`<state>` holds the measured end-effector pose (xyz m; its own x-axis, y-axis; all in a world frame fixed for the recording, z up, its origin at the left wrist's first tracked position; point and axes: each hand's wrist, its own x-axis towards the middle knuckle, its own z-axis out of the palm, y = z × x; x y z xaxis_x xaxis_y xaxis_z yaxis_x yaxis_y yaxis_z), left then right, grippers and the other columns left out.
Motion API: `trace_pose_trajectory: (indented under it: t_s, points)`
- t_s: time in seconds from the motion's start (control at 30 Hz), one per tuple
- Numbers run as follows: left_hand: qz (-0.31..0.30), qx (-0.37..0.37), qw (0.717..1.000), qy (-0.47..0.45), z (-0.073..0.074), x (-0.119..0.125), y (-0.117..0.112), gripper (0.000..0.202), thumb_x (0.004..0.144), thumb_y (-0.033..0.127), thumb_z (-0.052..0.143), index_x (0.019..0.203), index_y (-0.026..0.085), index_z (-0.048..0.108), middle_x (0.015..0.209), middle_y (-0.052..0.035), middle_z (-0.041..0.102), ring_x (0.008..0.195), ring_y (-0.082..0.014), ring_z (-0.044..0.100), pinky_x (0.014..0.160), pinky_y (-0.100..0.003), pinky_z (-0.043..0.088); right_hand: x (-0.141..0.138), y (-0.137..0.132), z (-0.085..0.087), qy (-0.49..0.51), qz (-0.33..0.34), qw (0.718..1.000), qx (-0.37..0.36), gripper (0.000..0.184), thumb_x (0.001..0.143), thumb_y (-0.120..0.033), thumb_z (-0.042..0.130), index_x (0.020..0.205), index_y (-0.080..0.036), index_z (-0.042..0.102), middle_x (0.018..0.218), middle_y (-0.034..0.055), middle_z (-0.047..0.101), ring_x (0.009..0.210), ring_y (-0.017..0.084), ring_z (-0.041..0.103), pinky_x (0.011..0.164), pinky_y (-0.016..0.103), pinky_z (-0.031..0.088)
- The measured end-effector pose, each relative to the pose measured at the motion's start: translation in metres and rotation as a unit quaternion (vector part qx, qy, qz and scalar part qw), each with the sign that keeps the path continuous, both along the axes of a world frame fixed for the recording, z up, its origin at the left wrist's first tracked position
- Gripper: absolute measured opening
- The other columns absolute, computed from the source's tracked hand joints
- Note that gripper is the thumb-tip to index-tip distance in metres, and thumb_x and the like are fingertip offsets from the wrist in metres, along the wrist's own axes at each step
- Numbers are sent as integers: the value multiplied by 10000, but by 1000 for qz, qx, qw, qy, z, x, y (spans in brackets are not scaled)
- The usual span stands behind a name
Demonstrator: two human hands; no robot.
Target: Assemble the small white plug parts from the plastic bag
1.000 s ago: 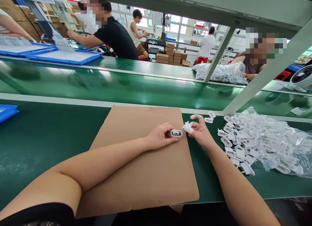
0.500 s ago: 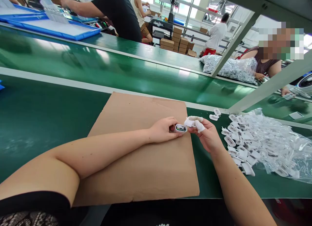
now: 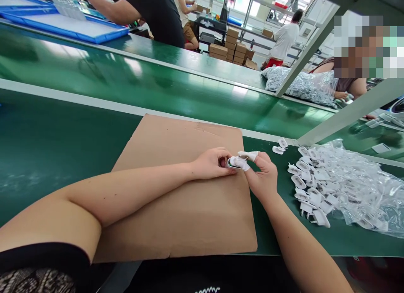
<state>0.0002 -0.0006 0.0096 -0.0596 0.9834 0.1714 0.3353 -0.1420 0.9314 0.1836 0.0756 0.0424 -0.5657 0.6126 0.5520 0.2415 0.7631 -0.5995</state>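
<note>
My left hand [image 3: 210, 163] is closed around a small white oval charger housing [image 3: 231, 165] above the cardboard sheet's right edge. Part of a green circuit board shows inside its open end, which faces right. My right hand [image 3: 264, 177], with white covers on thumb and index finger, pinches a small white plug cap [image 3: 236, 160] against that open end. Fingers partly hide the cap, so I cannot tell how far in it sits. To the right lies a pile of similar white plug caps [image 3: 314, 177], spilling from a clear plastic bag [image 3: 372, 196].
Under my forearms lies a cardboard sheet [image 3: 189, 217] on the green bench. Two or so loose caps [image 3: 279, 150] lie near the rail. A slanted metal post [image 3: 328, 112] rises at right. Beyond the green belt [image 3: 176, 91] are blue trays [image 3: 94, 36], a filled bag [image 3: 296, 84] and several people.
My right hand has moved slightly left, bringing the plug cap from beside the housing onto its open end. My left hand keeps hold of the housing. The view has shifted a little.
</note>
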Motion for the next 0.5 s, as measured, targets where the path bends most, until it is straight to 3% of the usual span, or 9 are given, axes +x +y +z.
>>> trace_pose_trajectory:
  t_s: [0.5]
  points:
    - [-9,21,1000,-5,-1,-1,1,226,745,360,790,858,191,693,854,-16,612,700,-134,530,636,-276,450,-4,4,-11,-2,12,997,73,99,891,-287,678,913,-257,770,800,43,716,801,232,626,732,387,512]
